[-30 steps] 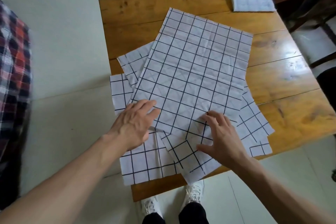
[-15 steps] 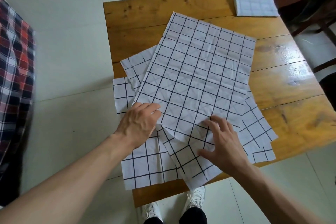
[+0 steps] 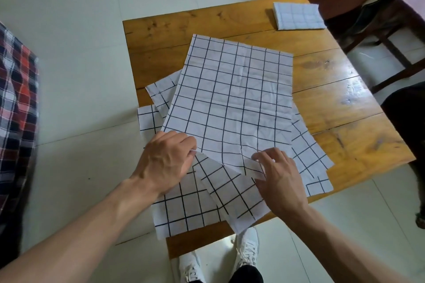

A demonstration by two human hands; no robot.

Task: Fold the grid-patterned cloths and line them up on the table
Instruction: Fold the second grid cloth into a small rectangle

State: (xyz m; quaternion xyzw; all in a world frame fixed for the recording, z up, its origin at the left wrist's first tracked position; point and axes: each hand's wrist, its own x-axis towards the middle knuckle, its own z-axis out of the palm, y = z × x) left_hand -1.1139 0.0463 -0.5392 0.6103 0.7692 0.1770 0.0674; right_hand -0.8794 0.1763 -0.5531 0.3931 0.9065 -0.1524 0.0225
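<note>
head | top cloth (image 3: 232, 101): thin, limp, light, slides on the cloths beneath | left hand (image 3: 166, 163), right hand (image 3: 279, 176) pinch its near corners | best lifted there

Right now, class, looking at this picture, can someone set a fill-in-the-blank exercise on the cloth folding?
1. Both hands grip the near edge of the ____ cloth in the pile.
2. The folded cloth lies at the table's far ____ corner.
3. The left hand and right hand hold the top cloth, printed with a ____ pattern.

Missing words: top; right; grid
</note>
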